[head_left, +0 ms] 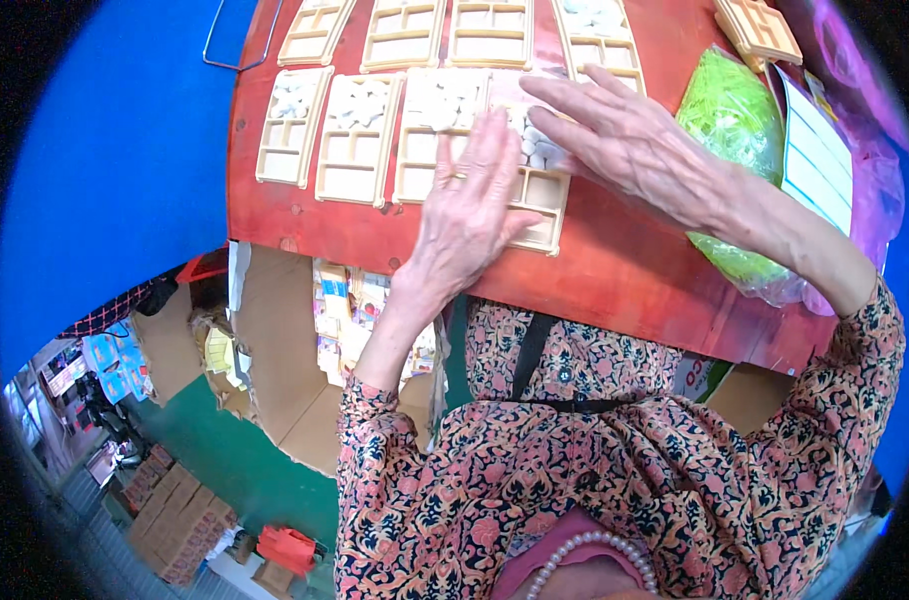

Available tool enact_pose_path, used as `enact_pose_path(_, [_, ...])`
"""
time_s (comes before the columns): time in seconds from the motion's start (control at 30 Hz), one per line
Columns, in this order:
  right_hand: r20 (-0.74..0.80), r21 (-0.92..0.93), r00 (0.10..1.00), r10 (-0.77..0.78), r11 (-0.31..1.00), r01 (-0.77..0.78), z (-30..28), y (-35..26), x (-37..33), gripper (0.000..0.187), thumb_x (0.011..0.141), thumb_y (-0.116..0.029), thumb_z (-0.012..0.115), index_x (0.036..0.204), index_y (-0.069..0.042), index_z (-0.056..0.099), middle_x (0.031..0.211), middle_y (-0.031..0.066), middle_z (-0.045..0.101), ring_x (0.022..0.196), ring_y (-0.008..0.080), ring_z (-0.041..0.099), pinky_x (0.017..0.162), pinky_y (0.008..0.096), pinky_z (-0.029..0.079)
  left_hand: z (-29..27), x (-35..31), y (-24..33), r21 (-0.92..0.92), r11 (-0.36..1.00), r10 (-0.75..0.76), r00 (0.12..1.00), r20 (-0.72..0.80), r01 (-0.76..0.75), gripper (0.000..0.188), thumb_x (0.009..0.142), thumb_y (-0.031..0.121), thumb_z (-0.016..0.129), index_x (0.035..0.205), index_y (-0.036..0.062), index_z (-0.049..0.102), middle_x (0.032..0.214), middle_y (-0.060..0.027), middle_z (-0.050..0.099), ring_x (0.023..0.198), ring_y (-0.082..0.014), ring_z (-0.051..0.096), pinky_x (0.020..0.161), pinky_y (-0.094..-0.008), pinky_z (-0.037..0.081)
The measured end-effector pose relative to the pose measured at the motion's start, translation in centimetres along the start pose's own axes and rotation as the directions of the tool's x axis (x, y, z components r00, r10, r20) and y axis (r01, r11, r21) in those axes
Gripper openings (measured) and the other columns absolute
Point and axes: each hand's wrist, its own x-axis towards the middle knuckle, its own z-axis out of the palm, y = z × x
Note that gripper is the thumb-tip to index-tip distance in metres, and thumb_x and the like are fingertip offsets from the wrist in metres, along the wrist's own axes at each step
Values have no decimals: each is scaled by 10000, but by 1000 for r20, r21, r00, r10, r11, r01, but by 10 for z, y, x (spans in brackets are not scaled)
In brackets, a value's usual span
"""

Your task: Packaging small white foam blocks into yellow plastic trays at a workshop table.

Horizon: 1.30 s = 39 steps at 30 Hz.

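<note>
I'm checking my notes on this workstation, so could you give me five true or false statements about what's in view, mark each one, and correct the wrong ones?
1. The leftmost compartment tray in the near row has white pieces in its top section. True.
2. The green plastic-wrapped bundle lies left of the trays. False: it lies to their right.
3. The tabletop is red. True.
4. The left hand wears a thick glove. False: it is bare, like the right hand.
5. The fingers of both hands are over the trays. True.
</note>
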Motion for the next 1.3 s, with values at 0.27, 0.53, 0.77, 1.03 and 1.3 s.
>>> enact_pose_path(0.27, [-171, 110, 985, -15, 993, 35, 12, 23, 80, 356, 862, -113, 568, 1172, 36, 477, 1231, 225, 510, 1104, 359, 534, 914, 410, 451, -26, 8, -29, 81, 970, -196, 938, -288, 227, 273, 824, 86, 648, 1076, -11, 603, 1249, -214, 506, 1227, -404, 434, 1015, -498, 350])
enact_pose_path(0.53, [-486, 150, 847, -213, 935, 321, 45, 40, 102, 168, 730, -21, 598, 809, 35, 461, 870, 191, 498, 841, 376, 535, 705, 441, 434, -26, 21, -38, 86, 973, -173, 918, -356, 217, 176, 715, 32, 709, 868, -8, 631, 1152, -187, 561, 1156, -390, 451, 957, -451, 399])
enact_pose_path(0.77, [-495, 269, 863, -98, 928, 259, 47, 35, 99, 129, 734, 33, 557, 854, 38, 509, 845, 182, 501, 798, 380, 538, 679, 444, 425, -19, 22, -33, 15, 980, -173, 885, -432, 198, 123, 706, -1, 687, 804, -19, 613, 1206, -194, 564, 1178, -376, 449, 1000, -443, 363])
enact_pose_path(1.03, [-232, 489, 958, 167, 871, -34, 7, 5, 111, 213, 728, -20, 596, 937, 20, 615, 758, 85, 565, 704, 207, 568, 626, 337, 456, -38, 3, -27, -174, 929, -368, 762, -532, 327, 113, 728, 25, 710, 802, 22, 626, 1044, -108, 610, 1109, -321, 507, 936, -430, 395])
enact_pose_path(1.3, [307, 923, 949, 67, 223, -314, 28, -10, 116, 313, 913, -354, 613, 940, -48, 673, 712, -32, 595, 637, 18, 530, 568, 169, 430, -37, 0, -12, -212, 920, -390, 736, -554, 328, 113, 743, 32, 721, 832, 42, 651, 1004, -76, 611, 1062, -289, 520, 908, -405, 409])
